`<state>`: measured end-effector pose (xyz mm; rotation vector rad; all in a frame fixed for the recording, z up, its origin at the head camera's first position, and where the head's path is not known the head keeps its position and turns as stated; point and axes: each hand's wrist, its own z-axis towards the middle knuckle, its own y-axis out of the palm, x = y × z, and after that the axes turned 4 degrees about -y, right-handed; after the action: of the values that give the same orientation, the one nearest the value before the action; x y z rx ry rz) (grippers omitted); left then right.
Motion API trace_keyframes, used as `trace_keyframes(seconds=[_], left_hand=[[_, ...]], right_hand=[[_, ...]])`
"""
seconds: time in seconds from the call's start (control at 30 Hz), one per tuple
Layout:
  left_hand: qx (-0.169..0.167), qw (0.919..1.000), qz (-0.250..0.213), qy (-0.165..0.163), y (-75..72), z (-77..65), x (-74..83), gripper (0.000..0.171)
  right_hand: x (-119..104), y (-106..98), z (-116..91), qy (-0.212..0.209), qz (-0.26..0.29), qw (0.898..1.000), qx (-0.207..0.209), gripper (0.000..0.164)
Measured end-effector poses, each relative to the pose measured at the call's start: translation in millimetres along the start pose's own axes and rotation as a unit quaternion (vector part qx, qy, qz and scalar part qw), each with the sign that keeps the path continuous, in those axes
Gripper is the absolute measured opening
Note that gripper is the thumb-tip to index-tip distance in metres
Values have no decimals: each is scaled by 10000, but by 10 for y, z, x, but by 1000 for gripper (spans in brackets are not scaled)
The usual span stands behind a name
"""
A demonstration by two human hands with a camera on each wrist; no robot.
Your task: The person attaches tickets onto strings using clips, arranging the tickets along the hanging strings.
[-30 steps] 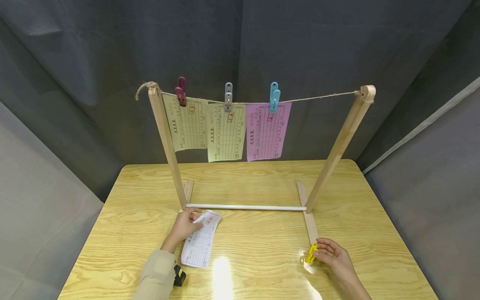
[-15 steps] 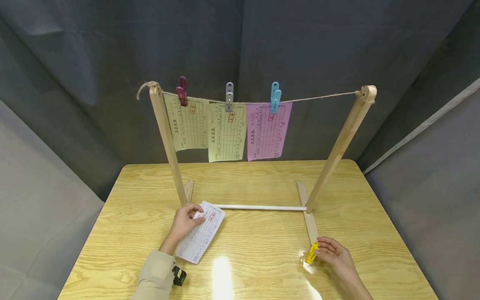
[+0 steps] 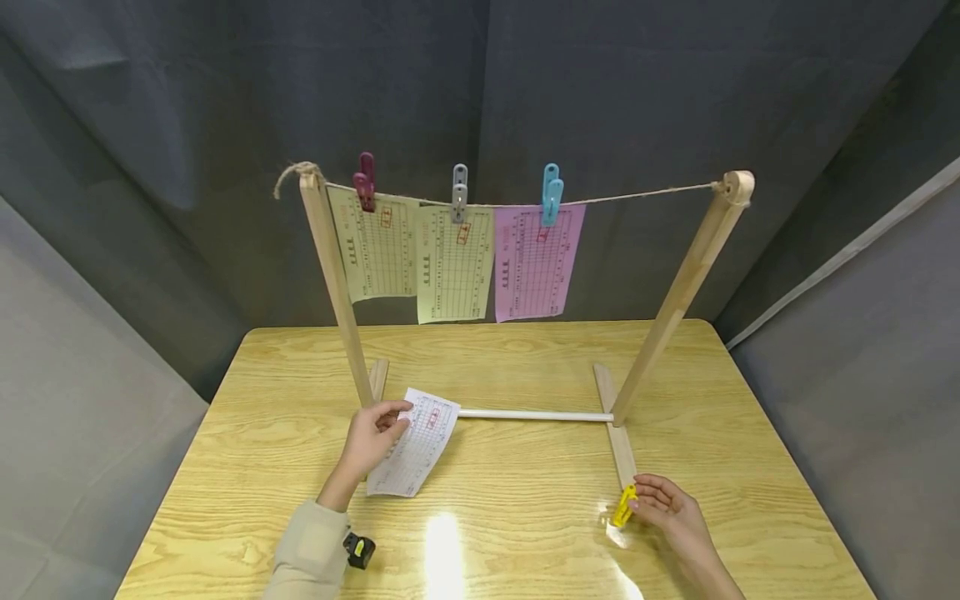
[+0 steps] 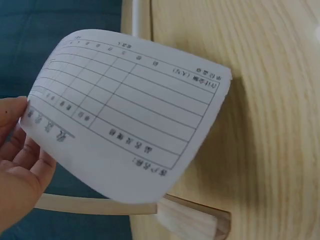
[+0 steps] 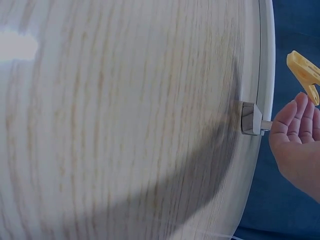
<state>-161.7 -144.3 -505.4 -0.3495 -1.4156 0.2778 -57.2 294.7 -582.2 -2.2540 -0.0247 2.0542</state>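
Observation:
My left hand [image 3: 369, 439] pinches a white printed receipt slip [image 3: 420, 446] between thumb and fingers, near the foot of the left post. In the left wrist view the slip [image 4: 125, 120] curves up off the table, its ruled grid facing the camera. At the front right, my right hand [image 3: 670, 506] holds a yellow clothespin [image 3: 624, 506] at its fingertips; the clothespin [image 5: 304, 72] also shows in the right wrist view. On a twine line [image 3: 637, 195] hang two yellow-green slips [image 3: 382, 258] and a pink slip [image 3: 536, 267], under maroon [image 3: 365, 182], grey [image 3: 459, 193] and blue clothespins [image 3: 551, 196].
The twine runs between two wooden posts, left [image 3: 333, 283] and right [image 3: 682, 292], with flat feet on the wood-grain table [image 3: 525, 500]. A white rod [image 3: 532, 415] joins the posts low down. Dark curtains [image 3: 600, 100] stand behind.
My left hand has raised the white slip a little and shifted it up and to the right, its top edge now in front of the rod. My right hand and the yellow clothespin stay put.

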Motion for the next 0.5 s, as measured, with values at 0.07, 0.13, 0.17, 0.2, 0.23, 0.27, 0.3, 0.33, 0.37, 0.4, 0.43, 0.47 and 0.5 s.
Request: trace_keyframes(seconds=[0.07, 0.13, 0.17, 0.2, 0.23, 0.27, 0.3, 0.33, 0.37, 0.4, 0.43, 0.47, 0.5], left_hand=[[-44, 9999, -104, 6, -4, 0, 52, 29], [-41, 9999, -146, 42, -6, 3, 100, 40], [-30, 9999, -144, 82, -7, 7, 120, 45], [-16, 9998, -139, 116, -7, 9, 141, 49], [2, 9998, -122, 132, -7, 10, 162, 51], [12, 9998, -126, 141, -6, 11, 177, 52], [23, 9998, -133, 146, -5, 12, 194, 51], [19, 9998, -152, 126, -4, 10, 212, 49], [18, 9998, -171, 128, -2, 10, 228, 44], [13, 9998, -188, 114, -1, 7, 245, 40], [14, 9997, -196, 115, -1, 4, 261, 35], [7, 9997, -226, 102, -2, 2, 277, 30], [2, 9997, -234, 102, -3, 0, 293, 26]], right_hand=[[-78, 29, -29, -75, -11, 10000, -27, 60], [-182, 70, -60, -154, 20, 9999, 6, 55], [-236, 92, -75, -165, 63, 9998, 52, 53], [-286, 114, -89, -173, 72, 9998, 99, 51], [-336, 135, -100, -165, 87, 9997, 162, 49], [-379, 152, -106, -146, 61, 9996, 213, 48], [-413, 164, -109, -148, 56, 9996, 248, 46], [-440, 171, -109, -145, 36, 9995, 274, 44], [-463, 176, -109, -130, 4, 9994, 306, 43], [-481, 178, -107, -125, -32, 9994, 309, 42], [-495, 179, -103, -133, -36, 9994, 320, 40], [-502, 178, -99, -150, -47, 9993, 330, 39], [-511, 178, -95, -173, -40, 9993, 334, 39]])
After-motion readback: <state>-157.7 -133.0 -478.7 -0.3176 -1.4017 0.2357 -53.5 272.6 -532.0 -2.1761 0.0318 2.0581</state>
